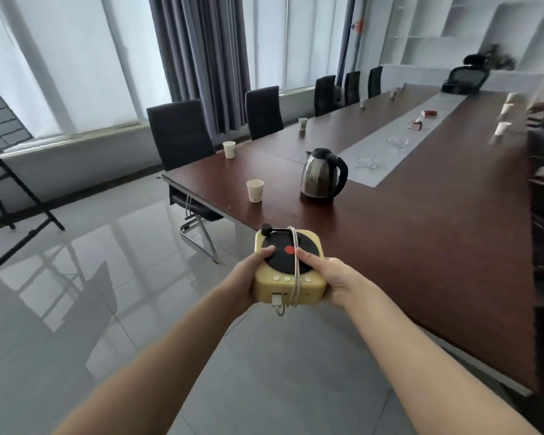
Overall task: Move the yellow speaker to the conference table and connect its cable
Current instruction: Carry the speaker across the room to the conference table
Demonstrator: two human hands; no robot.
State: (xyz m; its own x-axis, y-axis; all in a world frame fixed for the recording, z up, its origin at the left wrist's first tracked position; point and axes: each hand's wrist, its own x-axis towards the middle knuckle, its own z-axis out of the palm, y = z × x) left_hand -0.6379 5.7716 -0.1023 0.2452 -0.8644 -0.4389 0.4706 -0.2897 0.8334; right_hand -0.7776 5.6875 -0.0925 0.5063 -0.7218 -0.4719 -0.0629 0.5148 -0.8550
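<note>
Resting between both hands at the conference table's (pixel 421 246) near corner edge, yellow speaker (pixel 288 268), white cable (pixel 296 265) wound round it: left hand (pixel 248 277) and right hand (pixel 336 281) clamp opposite sides, thumbs on top, tabletop lying just ahead-right.

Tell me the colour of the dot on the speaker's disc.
Red dot, on the black disc; head view.

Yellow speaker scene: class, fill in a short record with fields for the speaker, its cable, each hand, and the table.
speaker: yellow speaker, held in the air at the table's near corner
cable: white cable, wrapped around the speaker
left hand: left hand grips its left side
right hand: right hand grips its right side
table: conference table holds kettle, paper cups
</note>
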